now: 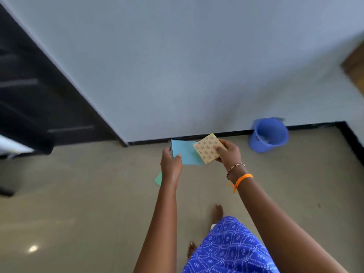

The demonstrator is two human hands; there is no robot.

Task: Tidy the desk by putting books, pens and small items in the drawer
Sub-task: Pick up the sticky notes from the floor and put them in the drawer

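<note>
Left grip [171, 162]: pinching the flat light-blue paper pad [185, 153] at its left edge.
Right grip [228, 152]: grasping the square tan patterned pad [207, 150], touching the blue pad's right edge.

No readable text, label, brand or number anywhere. Tan patterned pad [208, 149] in right hand [228, 154]: small repeated printed marks, too blurred to read. Blue pad [186, 153] in left hand [171, 164]: blank face.

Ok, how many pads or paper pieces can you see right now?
3: a blue pad in the left hand, a patterned beige pad in the right hand, a green piece below, partly hidden.
</note>
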